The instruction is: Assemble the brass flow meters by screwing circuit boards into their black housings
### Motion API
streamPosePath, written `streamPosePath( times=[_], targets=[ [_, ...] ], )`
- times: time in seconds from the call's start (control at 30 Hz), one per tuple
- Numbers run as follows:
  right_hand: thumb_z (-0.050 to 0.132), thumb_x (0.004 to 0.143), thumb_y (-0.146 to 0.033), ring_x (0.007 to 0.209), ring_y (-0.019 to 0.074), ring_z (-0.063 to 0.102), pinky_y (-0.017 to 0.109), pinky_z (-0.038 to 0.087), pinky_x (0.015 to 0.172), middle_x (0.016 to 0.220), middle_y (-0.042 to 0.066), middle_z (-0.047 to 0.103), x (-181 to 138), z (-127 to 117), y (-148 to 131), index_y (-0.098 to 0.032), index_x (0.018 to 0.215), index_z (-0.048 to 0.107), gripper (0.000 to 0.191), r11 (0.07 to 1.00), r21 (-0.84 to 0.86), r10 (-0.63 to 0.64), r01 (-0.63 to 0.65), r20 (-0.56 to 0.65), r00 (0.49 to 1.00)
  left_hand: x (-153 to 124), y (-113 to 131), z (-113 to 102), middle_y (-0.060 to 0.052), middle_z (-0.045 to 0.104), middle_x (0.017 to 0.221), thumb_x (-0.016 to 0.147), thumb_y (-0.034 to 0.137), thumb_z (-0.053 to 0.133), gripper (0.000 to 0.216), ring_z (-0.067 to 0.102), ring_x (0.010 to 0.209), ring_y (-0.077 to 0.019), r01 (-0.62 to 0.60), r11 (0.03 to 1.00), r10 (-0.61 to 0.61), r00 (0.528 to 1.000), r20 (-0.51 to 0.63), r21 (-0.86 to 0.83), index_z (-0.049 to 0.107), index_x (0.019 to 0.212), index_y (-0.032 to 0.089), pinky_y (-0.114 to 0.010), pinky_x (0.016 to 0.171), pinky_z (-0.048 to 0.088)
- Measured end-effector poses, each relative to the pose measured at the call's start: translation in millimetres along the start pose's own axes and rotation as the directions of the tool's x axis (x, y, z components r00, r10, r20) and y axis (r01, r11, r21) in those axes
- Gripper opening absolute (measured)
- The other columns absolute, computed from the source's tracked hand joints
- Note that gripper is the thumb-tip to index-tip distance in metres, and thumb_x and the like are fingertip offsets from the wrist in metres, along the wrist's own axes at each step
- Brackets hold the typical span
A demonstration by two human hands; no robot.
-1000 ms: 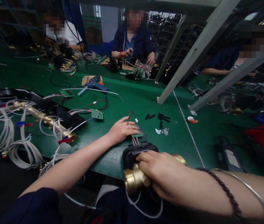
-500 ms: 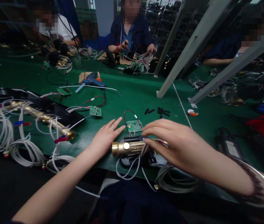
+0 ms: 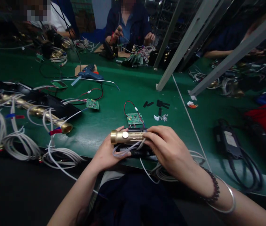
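Note:
A brass pipe fitting (image 3: 129,137) with a threaded left end lies along a black housing (image 3: 135,153) at the table's near edge. My left hand (image 3: 108,152) grips its left end, thumb below and fingers behind. On the right part, my right hand (image 3: 167,146) is closed around the brass fitting and the pale cables beside it; its fingertips are partly hidden. Just beyond the fitting lies a green circuit board (image 3: 135,119), joined by thin wires, with a red and black lead looping above it. A loop of pale cable (image 3: 125,153) hangs by my left thumb.
More brass fittings (image 3: 45,115) with coiled white cables (image 3: 22,147) lie at left. A blue glue gun (image 3: 89,74) rests on cardboard farther back. Black strips (image 3: 162,103) lie beyond my right hand. Metal posts (image 3: 184,47) rise from the table. A black power adapter (image 3: 230,142) sits at right. Co-workers sit opposite.
My left hand has moved from lying open beside the fitting to gripping its left end. My right hand has closed onto the fitting's right part. The view has shifted slightly.

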State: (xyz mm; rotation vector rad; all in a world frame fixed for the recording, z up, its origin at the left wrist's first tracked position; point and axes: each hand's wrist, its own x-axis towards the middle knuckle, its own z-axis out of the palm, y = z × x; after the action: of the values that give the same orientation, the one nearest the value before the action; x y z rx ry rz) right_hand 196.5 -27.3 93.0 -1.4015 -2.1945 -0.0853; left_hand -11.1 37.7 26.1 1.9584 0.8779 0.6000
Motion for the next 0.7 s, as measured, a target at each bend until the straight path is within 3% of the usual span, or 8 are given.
streamPosePath(
  times=[0.13,0.3,0.4,0.53,0.6,0.7],
  targets=[
    [0.044,0.094,-0.013,0.095,0.0235,0.054,0.037,0.050,0.080,0.098,0.015,0.061,-1,-2,4,-0.007,0.098,0.060,0.017,0.999,0.043,-0.003,0.004,-0.035,0.999,1,0,11,-0.010,0.056,0.127,0.076,0.033,0.070,0.046,0.052,0.118,-0.0266,0.075,0.997,-0.080,0.983,-0.167,-0.033,0.059,0.118,0.022,-0.049,0.104,0.040],
    [0.051,0.093,-0.020,0.077,0.0154,0.055,0.026,0.048,0.066,0.084,0.005,0.059,24,-11,33,-0.014,0.086,0.059,0.013,0.954,0.298,-0.093,0.026,0.212,0.973,4,-3,17,-0.008,0.058,0.125,0.077,0.033,0.069,0.043,0.053,0.116,-0.0262,0.100,0.995,-0.101,0.979,-0.178,-0.017,0.060,0.117,0.024,-0.049,0.102,0.041],
    [0.046,0.095,-0.020,0.073,0.0151,0.053,0.025,0.045,0.062,0.078,0.004,0.057,41,-19,28,-0.014,0.082,0.061,0.021,0.973,0.212,-0.148,0.088,0.287,0.946,4,-4,15,-0.009,0.059,0.123,0.077,0.034,0.068,0.042,0.054,0.115,-0.0264,0.094,0.995,-0.098,0.981,-0.166,-0.029,0.060,0.117,0.023,-0.049,0.102,0.041],
    [0.034,0.093,-0.006,0.063,0.0176,0.050,0.028,0.042,0.055,0.071,0.006,0.056,31,-26,-14,-0.013,0.073,0.059,0.032,0.962,0.055,-0.274,0.268,0.248,0.929,3,-4,17,-0.008,0.058,0.124,0.079,0.036,0.066,0.038,0.051,0.119,-0.0264,0.093,0.995,-0.087,0.979,-0.186,0.025,0.061,0.114,0.023,-0.049,0.103,0.040],
    [0.030,0.087,0.002,0.055,0.0154,0.050,0.025,0.041,0.047,0.067,0.004,0.054,10,-27,-33,-0.015,0.074,0.057,0.034,0.978,0.050,-0.211,0.205,0.255,0.944,1,-4,19,-0.008,0.059,0.124,0.080,0.038,0.064,0.038,0.049,0.121,-0.0263,0.084,0.996,-0.074,0.976,-0.203,0.042,0.060,0.115,0.024,-0.050,0.104,0.039],
    [0.024,0.080,0.009,0.051,0.0125,0.054,0.022,0.042,0.042,0.076,0.007,0.059,-22,-24,-44,-0.009,0.098,0.057,0.041,0.995,-0.104,0.026,-0.001,0.241,0.970,-1,-4,19,-0.008,0.057,0.126,0.082,0.040,0.062,0.040,0.045,0.125,-0.0273,0.071,0.995,-0.057,0.980,-0.192,0.068,0.057,0.119,0.024,-0.052,0.107,0.035]
  ],
)
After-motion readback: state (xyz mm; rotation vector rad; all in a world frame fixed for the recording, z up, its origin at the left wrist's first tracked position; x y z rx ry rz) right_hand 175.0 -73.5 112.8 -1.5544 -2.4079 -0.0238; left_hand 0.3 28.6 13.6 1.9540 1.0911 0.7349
